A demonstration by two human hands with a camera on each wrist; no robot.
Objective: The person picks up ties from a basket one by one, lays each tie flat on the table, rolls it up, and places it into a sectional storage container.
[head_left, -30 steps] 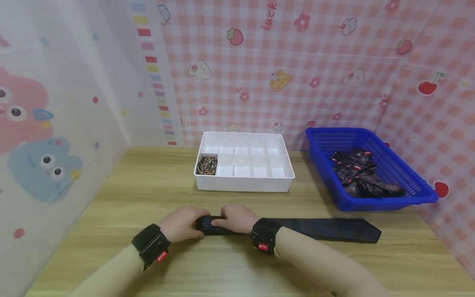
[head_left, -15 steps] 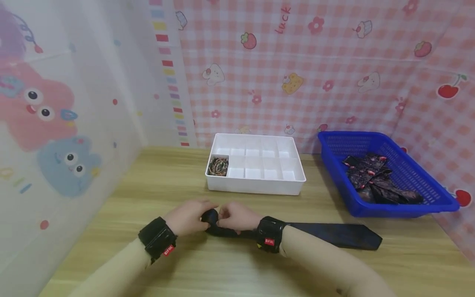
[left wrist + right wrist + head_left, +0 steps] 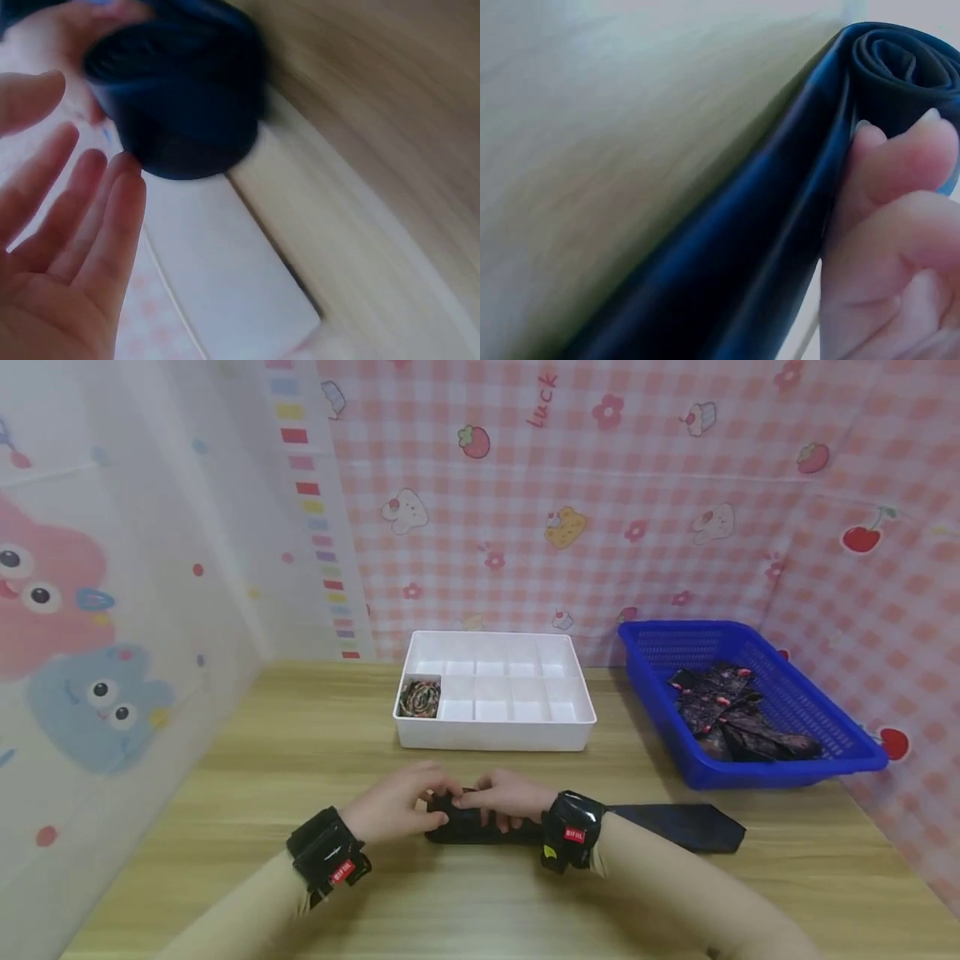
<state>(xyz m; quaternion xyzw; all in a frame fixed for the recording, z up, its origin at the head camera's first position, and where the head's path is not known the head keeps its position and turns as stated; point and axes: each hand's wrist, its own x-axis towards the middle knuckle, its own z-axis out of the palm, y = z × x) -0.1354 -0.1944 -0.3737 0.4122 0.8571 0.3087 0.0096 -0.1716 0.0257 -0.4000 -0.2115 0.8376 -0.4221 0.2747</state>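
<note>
A dark navy necktie (image 3: 686, 827) lies across the table in front of me, its pointed wide end to the right. Its left end is wound into a roll (image 3: 904, 64), with spiral layers plain in the right wrist view. My right hand (image 3: 517, 795) grips the tie at the roll, fingers curled against it. My left hand (image 3: 397, 802) is at the roll's left side; in the left wrist view its fingers (image 3: 120, 217) are fairly straight, the tips at or touching the rolled tie (image 3: 187, 105). The right forearm hides part of the tie's length.
Behind the hands stands a white divided box (image 3: 495, 735), with a rolled patterned cloth (image 3: 420, 699) in its front left compartment. A blue basket (image 3: 780, 772) at the right holds dark, pink-marked cloth items (image 3: 720, 702). Printed cloth curtains (image 3: 495, 510) enclose the table.
The tie's left end has gone from flat under the hands to a thicker roll. Its pointed end has slid left, and both hands have shifted right, the left one loosening its fingers.
</note>
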